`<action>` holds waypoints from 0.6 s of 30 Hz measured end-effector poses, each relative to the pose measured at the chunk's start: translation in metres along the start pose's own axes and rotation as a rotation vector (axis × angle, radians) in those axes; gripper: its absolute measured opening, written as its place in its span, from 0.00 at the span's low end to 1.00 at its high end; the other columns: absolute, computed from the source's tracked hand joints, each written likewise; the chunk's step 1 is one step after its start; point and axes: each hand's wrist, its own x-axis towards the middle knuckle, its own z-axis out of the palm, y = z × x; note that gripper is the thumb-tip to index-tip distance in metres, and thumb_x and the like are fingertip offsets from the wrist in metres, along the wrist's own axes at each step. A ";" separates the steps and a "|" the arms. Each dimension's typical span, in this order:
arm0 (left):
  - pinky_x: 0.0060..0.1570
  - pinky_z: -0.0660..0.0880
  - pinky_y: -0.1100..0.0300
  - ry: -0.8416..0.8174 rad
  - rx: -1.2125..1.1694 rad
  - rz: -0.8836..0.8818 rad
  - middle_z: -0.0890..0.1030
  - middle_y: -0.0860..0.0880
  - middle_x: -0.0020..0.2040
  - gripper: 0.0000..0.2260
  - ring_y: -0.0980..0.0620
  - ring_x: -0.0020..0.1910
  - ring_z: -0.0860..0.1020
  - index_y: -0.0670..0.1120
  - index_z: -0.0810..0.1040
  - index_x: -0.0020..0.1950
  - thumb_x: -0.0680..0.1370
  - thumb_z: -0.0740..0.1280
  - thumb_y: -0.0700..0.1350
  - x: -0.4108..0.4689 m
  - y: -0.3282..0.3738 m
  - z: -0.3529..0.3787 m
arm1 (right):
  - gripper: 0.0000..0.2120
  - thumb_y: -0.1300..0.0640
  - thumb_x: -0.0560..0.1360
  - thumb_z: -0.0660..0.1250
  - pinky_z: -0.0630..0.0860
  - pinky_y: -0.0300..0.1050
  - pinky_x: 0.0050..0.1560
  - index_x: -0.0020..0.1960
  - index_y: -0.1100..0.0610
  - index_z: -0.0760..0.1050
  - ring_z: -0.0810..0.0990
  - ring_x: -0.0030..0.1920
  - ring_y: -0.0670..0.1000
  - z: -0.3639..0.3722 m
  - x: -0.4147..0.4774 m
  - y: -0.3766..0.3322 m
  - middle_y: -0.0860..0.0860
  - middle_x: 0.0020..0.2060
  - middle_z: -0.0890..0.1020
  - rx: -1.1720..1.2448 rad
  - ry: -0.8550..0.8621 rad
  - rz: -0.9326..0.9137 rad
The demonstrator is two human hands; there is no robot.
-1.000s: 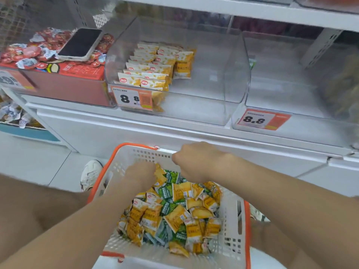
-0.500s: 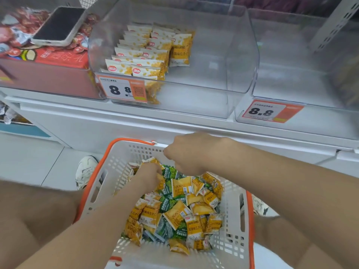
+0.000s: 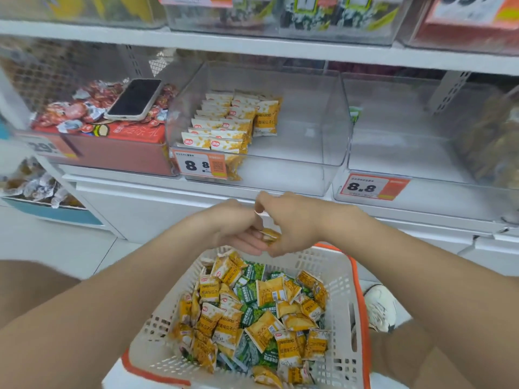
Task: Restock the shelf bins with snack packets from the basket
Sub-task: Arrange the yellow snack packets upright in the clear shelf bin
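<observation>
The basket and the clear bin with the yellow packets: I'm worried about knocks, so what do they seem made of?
The basket looks like moulded white plastic, matte, with slotted walls and an orange rim. The bin seems hard clear plastic, perhaps acrylic, glossy: the yellow packets and the shelf show through its walls, which catch reflections.

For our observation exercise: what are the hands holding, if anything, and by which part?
A yellow snack packet, held between left hand and right hand above the basket; fingers hide most of it, so which part cannot be told.
</observation>
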 end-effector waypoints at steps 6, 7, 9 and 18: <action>0.41 0.85 0.52 0.062 -0.025 0.207 0.79 0.40 0.40 0.09 0.42 0.40 0.87 0.35 0.79 0.51 0.83 0.66 0.42 -0.040 0.038 -0.020 | 0.17 0.53 0.67 0.77 0.71 0.41 0.38 0.54 0.48 0.77 0.77 0.39 0.45 -0.030 -0.015 0.002 0.46 0.40 0.84 0.318 0.337 0.065; 0.43 0.85 0.51 0.074 -0.005 0.275 0.79 0.41 0.40 0.11 0.43 0.40 0.86 0.37 0.80 0.52 0.84 0.65 0.44 -0.043 0.042 -0.024 | 0.15 0.55 0.68 0.76 0.70 0.40 0.36 0.53 0.49 0.78 0.78 0.36 0.43 -0.034 -0.015 0.003 0.47 0.38 0.85 0.407 0.373 0.085; 0.48 0.84 0.50 0.085 0.069 0.422 0.82 0.45 0.43 0.12 0.44 0.42 0.85 0.41 0.82 0.50 0.85 0.65 0.48 -0.048 0.048 -0.034 | 0.15 0.59 0.71 0.73 0.71 0.40 0.37 0.56 0.52 0.78 0.79 0.34 0.46 -0.041 -0.015 0.006 0.51 0.40 0.87 0.596 0.378 0.114; 0.38 0.83 0.54 0.227 0.147 0.638 0.86 0.41 0.41 0.15 0.49 0.40 0.85 0.40 0.84 0.49 0.86 0.63 0.48 -0.042 0.054 -0.047 | 0.10 0.61 0.73 0.77 0.73 0.47 0.40 0.54 0.56 0.82 0.77 0.34 0.50 -0.046 -0.011 0.001 0.51 0.36 0.86 0.964 0.362 0.099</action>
